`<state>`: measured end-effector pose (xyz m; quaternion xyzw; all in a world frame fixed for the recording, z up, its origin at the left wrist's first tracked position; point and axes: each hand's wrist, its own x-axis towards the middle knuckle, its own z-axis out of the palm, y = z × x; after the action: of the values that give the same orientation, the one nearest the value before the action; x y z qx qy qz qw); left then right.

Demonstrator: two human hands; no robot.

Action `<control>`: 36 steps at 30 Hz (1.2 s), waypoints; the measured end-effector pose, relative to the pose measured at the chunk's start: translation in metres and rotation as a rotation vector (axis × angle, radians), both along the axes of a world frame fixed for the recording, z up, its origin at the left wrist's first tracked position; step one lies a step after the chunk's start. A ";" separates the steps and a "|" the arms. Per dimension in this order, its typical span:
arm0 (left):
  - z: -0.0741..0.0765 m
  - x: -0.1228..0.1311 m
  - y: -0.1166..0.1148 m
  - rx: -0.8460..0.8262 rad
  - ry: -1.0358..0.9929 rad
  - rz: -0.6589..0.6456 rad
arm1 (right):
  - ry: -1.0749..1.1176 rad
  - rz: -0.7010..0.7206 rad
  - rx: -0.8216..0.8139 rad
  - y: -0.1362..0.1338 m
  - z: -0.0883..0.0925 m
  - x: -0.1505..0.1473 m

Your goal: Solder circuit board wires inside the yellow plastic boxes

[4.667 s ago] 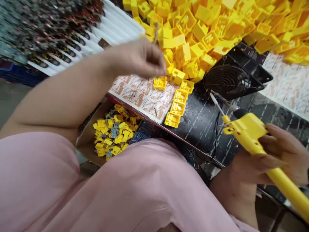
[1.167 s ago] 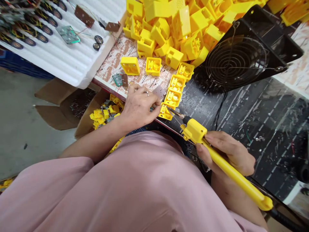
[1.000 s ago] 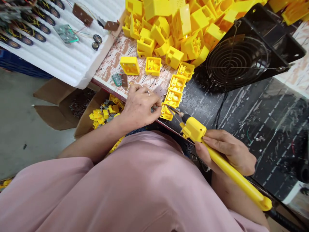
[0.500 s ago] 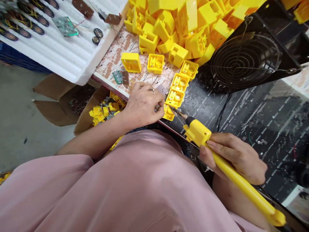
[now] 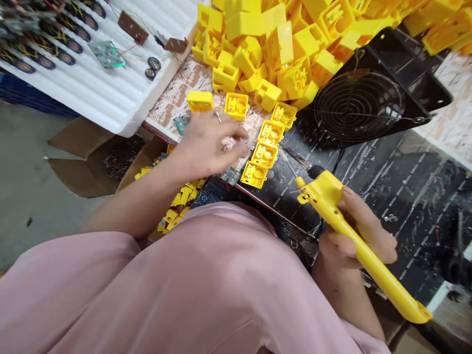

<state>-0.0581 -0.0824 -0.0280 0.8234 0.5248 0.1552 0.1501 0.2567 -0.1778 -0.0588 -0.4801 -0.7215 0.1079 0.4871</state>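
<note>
My left hand (image 5: 206, 142) hovers over the table's near edge, smeared by motion, a ring on one finger; what it holds, if anything, is unclear. Just right of it lies a row of open yellow housings (image 5: 264, 154), the nearest one (image 5: 254, 174) at the table edge. A small circuit board (image 5: 230, 175) sits beside that one. My right hand (image 5: 354, 231) is wrapped round the handle of a yellow soldering iron (image 5: 326, 194). Its metal tip (image 5: 291, 160) points up-left, a short way right of the housings and clear of them.
A big pile of yellow housings (image 5: 280, 44) fills the back of the table. A black fan (image 5: 354, 105) stands to the right. A white foam tray (image 5: 92, 88) with boards and round speakers is at the left. A cardboard box (image 5: 125, 172) with yellow parts sits below the table edge.
The soldering iron's tip has drawn back to the right, off the nearest housing. My left hand has lifted from that housing and moved up and left, now blurred.
</note>
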 end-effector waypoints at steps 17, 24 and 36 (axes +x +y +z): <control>-0.008 -0.019 0.004 0.397 -0.226 -0.111 | -0.290 0.179 0.035 0.039 -0.011 -0.053; -0.027 -0.036 -0.008 0.380 -0.074 -0.254 | -0.352 0.190 0.096 0.047 -0.014 -0.074; -0.017 0.002 0.008 0.073 -0.008 -0.203 | -0.257 0.067 0.167 0.032 0.017 -0.046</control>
<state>-0.0562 -0.0744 -0.0452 0.8767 0.4321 0.1614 0.1368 0.2106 -0.1461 -0.0415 -0.4235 -0.7999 0.0015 0.4251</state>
